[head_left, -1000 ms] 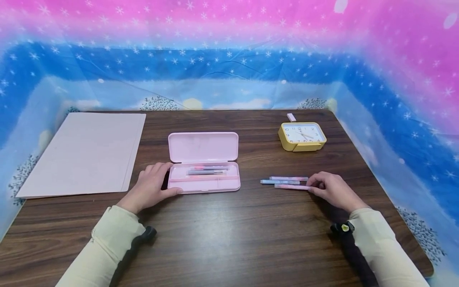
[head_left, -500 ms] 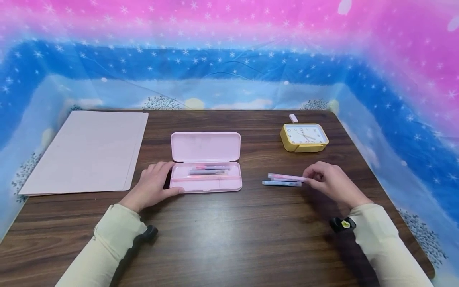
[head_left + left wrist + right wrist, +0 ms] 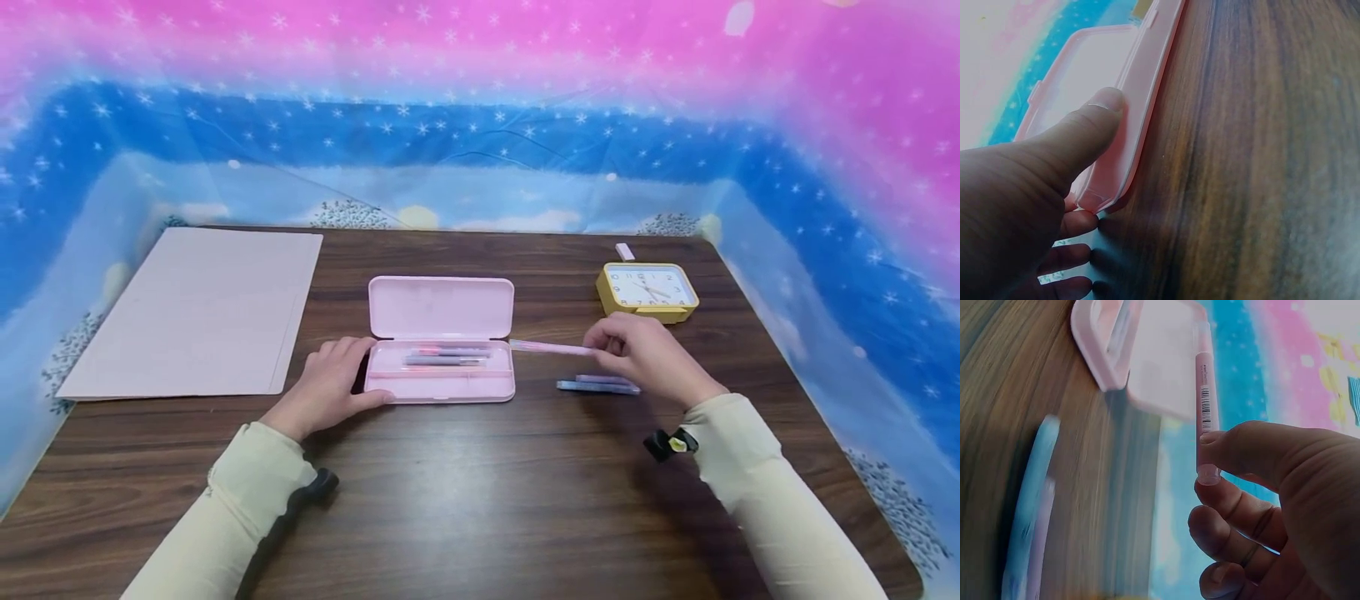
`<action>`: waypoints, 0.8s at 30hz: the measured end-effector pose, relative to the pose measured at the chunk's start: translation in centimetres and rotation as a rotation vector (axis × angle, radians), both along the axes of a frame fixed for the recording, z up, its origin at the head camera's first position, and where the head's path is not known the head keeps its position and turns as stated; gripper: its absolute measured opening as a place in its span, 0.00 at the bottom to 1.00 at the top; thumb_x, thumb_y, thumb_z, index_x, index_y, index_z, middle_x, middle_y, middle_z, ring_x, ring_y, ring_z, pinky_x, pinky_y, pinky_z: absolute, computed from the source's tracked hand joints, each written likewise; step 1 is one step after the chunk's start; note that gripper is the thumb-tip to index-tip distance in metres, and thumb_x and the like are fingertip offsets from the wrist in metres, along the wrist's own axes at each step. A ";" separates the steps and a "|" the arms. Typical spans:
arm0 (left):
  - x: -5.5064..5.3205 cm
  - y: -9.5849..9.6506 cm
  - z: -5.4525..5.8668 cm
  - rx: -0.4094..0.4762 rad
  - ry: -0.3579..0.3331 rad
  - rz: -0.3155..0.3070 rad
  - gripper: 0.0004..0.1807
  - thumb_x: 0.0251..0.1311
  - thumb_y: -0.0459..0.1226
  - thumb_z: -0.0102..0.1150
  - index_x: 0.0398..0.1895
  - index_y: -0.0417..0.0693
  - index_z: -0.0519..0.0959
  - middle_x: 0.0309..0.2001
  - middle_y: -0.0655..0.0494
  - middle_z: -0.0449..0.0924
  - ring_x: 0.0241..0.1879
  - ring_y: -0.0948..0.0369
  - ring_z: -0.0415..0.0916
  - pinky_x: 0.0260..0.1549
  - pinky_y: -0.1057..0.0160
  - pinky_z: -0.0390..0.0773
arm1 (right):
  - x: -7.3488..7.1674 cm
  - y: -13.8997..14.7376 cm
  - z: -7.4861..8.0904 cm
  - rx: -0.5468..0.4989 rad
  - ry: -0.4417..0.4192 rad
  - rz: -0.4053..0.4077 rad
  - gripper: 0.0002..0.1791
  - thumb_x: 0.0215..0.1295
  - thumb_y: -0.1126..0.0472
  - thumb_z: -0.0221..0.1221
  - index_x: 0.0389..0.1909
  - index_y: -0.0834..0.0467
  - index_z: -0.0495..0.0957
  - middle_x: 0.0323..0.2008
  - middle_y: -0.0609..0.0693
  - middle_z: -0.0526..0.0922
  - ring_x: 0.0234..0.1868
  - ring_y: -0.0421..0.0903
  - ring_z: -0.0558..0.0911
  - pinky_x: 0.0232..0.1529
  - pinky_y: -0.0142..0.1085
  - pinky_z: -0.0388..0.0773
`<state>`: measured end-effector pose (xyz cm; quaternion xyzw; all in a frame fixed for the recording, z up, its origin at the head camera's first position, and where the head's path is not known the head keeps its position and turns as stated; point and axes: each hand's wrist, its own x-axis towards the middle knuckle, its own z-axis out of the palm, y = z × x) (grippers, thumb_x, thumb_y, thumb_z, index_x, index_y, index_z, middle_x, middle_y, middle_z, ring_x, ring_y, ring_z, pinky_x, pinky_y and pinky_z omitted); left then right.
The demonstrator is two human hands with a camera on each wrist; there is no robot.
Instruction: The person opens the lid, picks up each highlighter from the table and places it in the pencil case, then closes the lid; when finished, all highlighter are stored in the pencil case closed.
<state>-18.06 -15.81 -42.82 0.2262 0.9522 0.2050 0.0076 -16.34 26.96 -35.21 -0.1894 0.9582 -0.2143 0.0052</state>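
A pink pencil case (image 3: pixel 427 388) lies with its lid (image 3: pixel 442 308) raised and several pens (image 3: pixel 446 361) in its long rear compartment. My left hand (image 3: pixel 326 387) grips the case's left end, thumb on the front wall (image 3: pixel 1116 144), fingers round the end. My right hand (image 3: pixel 648 354) pinches a pink pen (image 3: pixel 1205 406) by one end between thumb and index finger. That pen is held up off the table, its far tip by the case's right rim in the head view. Below the right hand, a blue pen (image 3: pixel 596 387) and a purple pen (image 3: pixel 1040 537) lie side by side.
A yellow alarm clock (image 3: pixel 651 287) stands behind my right hand, with a small white-and-pink eraser (image 3: pixel 625 252) behind it. A large pale folder (image 3: pixel 195 317) lies at the left of the wooden table (image 3: pixel 450 500). A patterned cloth surrounds the table's back and sides.
My right hand has lifted the pink pen from beside the other two and carried it left to the pencil case. My left hand keeps its hold on the case; the head view has shifted slightly.
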 end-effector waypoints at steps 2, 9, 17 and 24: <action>0.0 0.0 0.0 -0.003 -0.001 0.000 0.46 0.54 0.58 0.67 0.67 0.37 0.65 0.59 0.38 0.73 0.59 0.42 0.66 0.54 0.38 0.65 | -0.5 -1.1 0.0 -0.008 0.006 0.024 0.03 0.65 0.60 0.64 0.37 0.50 0.83 0.31 0.43 0.81 0.31 0.40 0.77 0.33 0.36 0.76; -0.1 0.0 -0.1 -0.023 -0.007 0.005 0.46 0.55 0.58 0.67 0.67 0.38 0.65 0.61 0.38 0.72 0.60 0.42 0.65 0.56 0.38 0.65 | -1.8 -4.8 -0.5 -0.033 -0.008 0.086 0.02 0.65 0.60 0.64 0.37 0.49 0.83 0.33 0.42 0.81 0.30 0.39 0.77 0.33 0.34 0.76; -0.2 -0.2 -0.1 -0.025 -0.022 0.012 0.46 0.55 0.59 0.66 0.68 0.39 0.65 0.61 0.39 0.72 0.60 0.42 0.65 0.57 0.38 0.65 | -2.9 -9.5 -1.4 -0.033 -0.032 0.171 0.03 0.65 0.60 0.63 0.37 0.51 0.83 0.29 0.43 0.81 0.28 0.39 0.77 0.30 0.33 0.75; -0.2 -0.2 -0.1 -0.023 -0.027 0.013 0.45 0.55 0.58 0.67 0.68 0.39 0.65 0.61 0.39 0.72 0.61 0.42 0.65 0.57 0.39 0.65 | -3.2 -12.8 -2.4 -0.004 -0.051 0.225 0.03 0.63 0.61 0.62 0.36 0.52 0.83 0.29 0.43 0.81 0.29 0.39 0.76 0.33 0.32 0.74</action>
